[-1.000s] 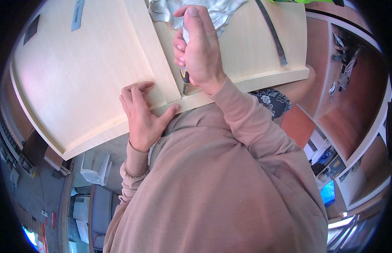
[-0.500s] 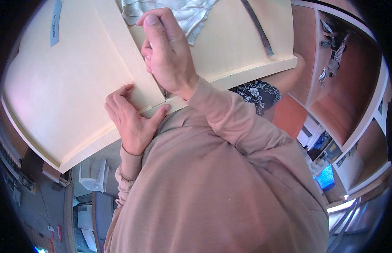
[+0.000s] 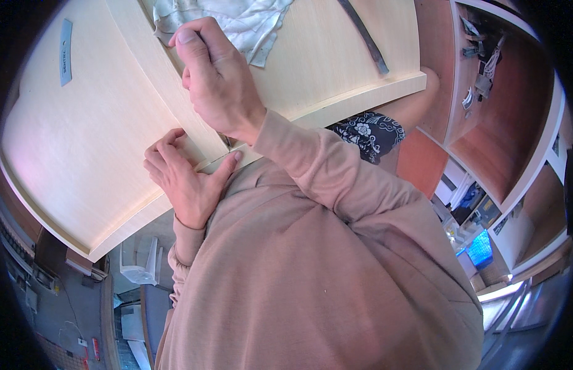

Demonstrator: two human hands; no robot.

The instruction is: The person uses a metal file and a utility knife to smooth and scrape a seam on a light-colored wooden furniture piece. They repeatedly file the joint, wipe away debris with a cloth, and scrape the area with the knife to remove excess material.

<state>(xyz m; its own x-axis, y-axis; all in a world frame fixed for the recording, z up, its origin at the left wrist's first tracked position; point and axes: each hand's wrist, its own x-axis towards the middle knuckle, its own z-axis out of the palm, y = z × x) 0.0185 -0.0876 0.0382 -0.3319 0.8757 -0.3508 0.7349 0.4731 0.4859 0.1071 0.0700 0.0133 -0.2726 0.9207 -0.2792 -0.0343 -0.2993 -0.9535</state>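
Note:
My right hand [image 3: 218,80] is closed in a fist around a small tool. Only the tool's dark tip [image 3: 226,141] shows below the wrist, at the near end of a raised pale wooden strip [image 3: 157,68]. This strip runs across a large pale wooden panel [image 3: 83,142]. My left hand [image 3: 186,182] rests on the panel's near edge beside the strip, fingers bent and spread, thumb stretched toward the tool tip. It holds nothing. The tool's handle is hidden inside my fist.
A crumpled white cloth [image 3: 237,18] lies on the board beyond my right hand, with a dark metal strip [image 3: 363,37] to its right. A grey-blue label [image 3: 65,52] sits on the left panel. Below the edge are a white container [image 3: 138,262] and dark patterned fabric [image 3: 363,132].
Both hands stay at the strip's near end. The view has shifted, so they sit further left. My fist now covers the pale handle that showed before.

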